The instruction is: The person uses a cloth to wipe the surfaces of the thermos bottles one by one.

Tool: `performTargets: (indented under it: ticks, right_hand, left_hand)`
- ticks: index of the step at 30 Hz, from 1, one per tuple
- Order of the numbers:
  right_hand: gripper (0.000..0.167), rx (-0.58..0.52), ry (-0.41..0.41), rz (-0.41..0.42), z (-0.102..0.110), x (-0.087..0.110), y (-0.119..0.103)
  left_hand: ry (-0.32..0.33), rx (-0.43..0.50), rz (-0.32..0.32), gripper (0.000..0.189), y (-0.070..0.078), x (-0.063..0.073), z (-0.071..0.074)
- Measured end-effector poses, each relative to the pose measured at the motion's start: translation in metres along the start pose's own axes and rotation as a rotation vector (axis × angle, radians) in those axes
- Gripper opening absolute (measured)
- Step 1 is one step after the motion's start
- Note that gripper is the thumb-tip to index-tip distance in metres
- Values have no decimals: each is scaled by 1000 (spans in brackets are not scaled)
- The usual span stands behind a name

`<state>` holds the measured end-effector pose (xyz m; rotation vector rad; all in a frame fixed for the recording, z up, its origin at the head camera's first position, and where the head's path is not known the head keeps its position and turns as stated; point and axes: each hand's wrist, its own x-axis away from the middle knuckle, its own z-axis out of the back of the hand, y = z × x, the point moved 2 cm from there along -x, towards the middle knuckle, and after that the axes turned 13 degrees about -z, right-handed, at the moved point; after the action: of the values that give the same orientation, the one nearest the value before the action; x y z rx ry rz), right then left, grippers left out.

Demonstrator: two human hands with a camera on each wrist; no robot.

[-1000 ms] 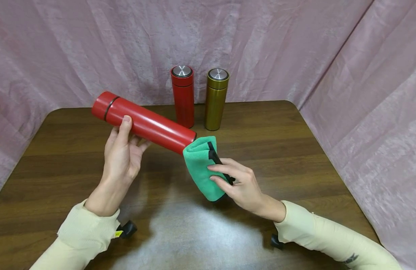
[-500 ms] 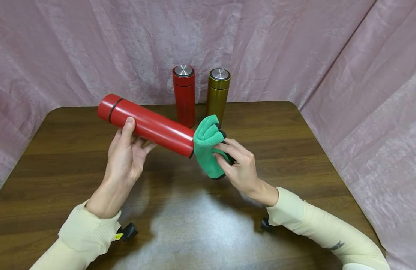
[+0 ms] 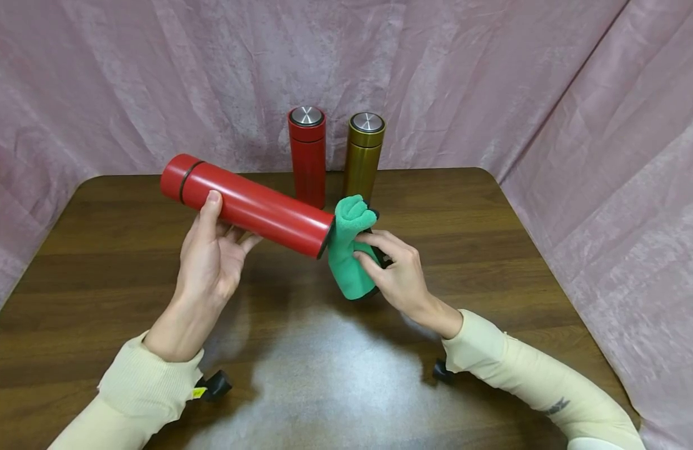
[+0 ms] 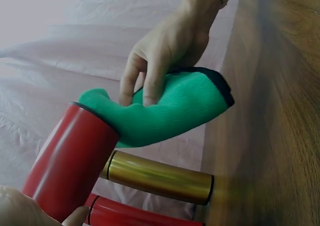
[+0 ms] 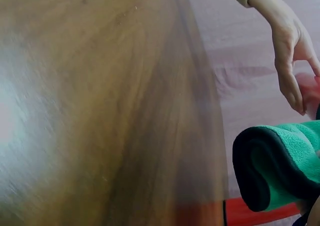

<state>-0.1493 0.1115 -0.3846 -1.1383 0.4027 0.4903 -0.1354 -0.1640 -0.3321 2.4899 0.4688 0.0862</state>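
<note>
My left hand [image 3: 208, 262] holds a red thermos bottle [image 3: 256, 209] tilted in the air, thumb on top and fingers beneath, its capped end up at the left. Against the lower right end, the bottle's base, lies a folded green cloth [image 3: 348, 269] with black edging. Thumb and fingers of my right hand [image 3: 399, 269] pinch that cloth. In the left wrist view the cloth [image 4: 160, 111] covers the base of the red bottle [image 4: 75, 156]. The right wrist view shows the cloth's rolled black edge [image 5: 255, 166] close up.
Behind stand a second red thermos [image 3: 308, 162] and a gold thermos [image 3: 364, 159], both upright with silver lid tops. They are on a brown wooden table [image 3: 464, 250]. Pink curtains [image 3: 211, 75] hang behind and to the right.
My right hand has moved up and slightly left with the cloth, which is bunched differently at the bottle's base. The held bottle has shifted a little to the right.
</note>
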Motion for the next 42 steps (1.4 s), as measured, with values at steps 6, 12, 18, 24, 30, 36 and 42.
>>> performTargets:
  ticks: [6, 12, 18, 24, 30, 36, 42]
  right_hand:
    - [24, 5, -68, -41, -3, 9, 3]
    - [24, 3, -134, -66, -7, 21, -1]
    - [25, 6, -169, -63, -10, 33, -7]
    - [26, 1, -160, -11, -8, 39, -13]
    - [28, -26, -106, 101, -7, 40, -19]
    - [28, -12, -20, 178, -5, 34, -24]
    - [24, 0, 63, 180, 0, 21, -29]
  left_hand:
    - [35, 40, 6, 41, 0, -2, -2]
    - [53, 44, 8, 41, -1, -2, -2]
    - [82, 79, 28, 40, -1, -3, 0]
    - [99, 114, 66, 42, 1, -2, 2]
    - [102, 108, 92, 43, -1, -2, 4]
    - [94, 92, 95, 43, -4, -1, 5]
    - [80, 84, 87, 43, -6, -1, 5]
